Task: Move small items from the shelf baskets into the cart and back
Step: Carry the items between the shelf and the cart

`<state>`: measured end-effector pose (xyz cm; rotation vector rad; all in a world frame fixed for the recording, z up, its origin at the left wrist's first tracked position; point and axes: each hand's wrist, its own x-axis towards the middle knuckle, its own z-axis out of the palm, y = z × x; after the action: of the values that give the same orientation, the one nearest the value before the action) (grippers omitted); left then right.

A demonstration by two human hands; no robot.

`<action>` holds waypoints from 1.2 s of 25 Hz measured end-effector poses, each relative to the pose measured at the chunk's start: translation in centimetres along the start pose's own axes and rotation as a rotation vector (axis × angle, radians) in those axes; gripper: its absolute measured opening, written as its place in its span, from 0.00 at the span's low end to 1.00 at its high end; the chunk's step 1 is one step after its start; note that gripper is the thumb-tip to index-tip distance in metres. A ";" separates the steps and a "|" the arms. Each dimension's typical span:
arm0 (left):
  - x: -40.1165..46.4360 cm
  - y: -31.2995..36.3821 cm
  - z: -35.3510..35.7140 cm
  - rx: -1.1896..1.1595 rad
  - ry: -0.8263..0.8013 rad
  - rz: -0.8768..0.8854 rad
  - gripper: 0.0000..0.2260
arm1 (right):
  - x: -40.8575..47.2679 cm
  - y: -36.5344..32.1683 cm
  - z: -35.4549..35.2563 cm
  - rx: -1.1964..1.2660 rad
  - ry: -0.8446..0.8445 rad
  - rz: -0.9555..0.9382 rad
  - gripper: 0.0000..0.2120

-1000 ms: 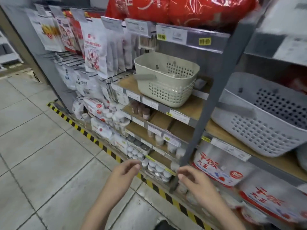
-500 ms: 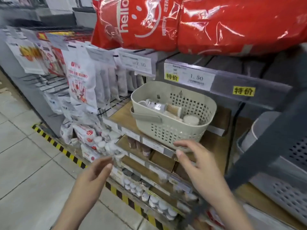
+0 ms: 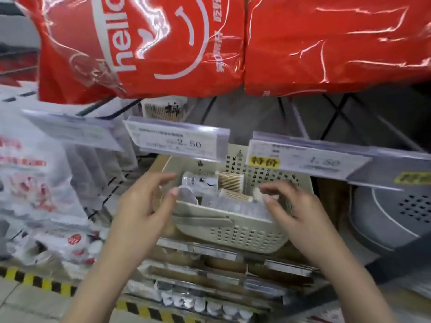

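Shop shelf (image 3: 161,164): both hands, left hand (image 3: 142,206) and right hand (image 3: 300,213), loose, empty, reaching into the basket (image 3: 233,231); next, probably pinch one small item.

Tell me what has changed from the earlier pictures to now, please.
Both hands rose from below the shelves to the beige basket: the left hand now reaches at its left rim, the right hand over its right side. Neither has a grip on anything yet. The camera came closer. The basket and the items inside stayed put.
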<state>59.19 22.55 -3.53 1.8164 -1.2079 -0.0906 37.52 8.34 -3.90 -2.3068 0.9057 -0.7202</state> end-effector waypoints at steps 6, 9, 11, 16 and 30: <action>7.0 -2.3 0.6 0.202 -0.425 0.250 0.14 | 7.5 -2.1 3.3 -0.170 -0.309 0.039 0.12; 8.2 -1.8 0.8 0.222 -0.556 0.277 0.16 | 11.0 -2.6 6.3 -0.229 -0.530 -0.018 0.18; 8.4 -1.4 0.5 0.212 -0.535 0.271 0.19 | 12.5 -2.4 8.1 -0.313 -0.611 -0.031 0.20; 8.5 -1.3 -0.2 0.114 -0.597 0.250 0.16 | 13.5 -1.1 10.4 -0.405 -0.614 -0.004 0.29; 12.1 -0.9 0.9 0.457 -1.252 0.255 0.19 | 9.0 0.9 2.4 -0.062 -0.408 0.232 0.32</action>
<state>65.60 12.85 0.18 1.9597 -2.4601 -0.9851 44.38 1.96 -3.74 -2.2335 0.9857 -0.1166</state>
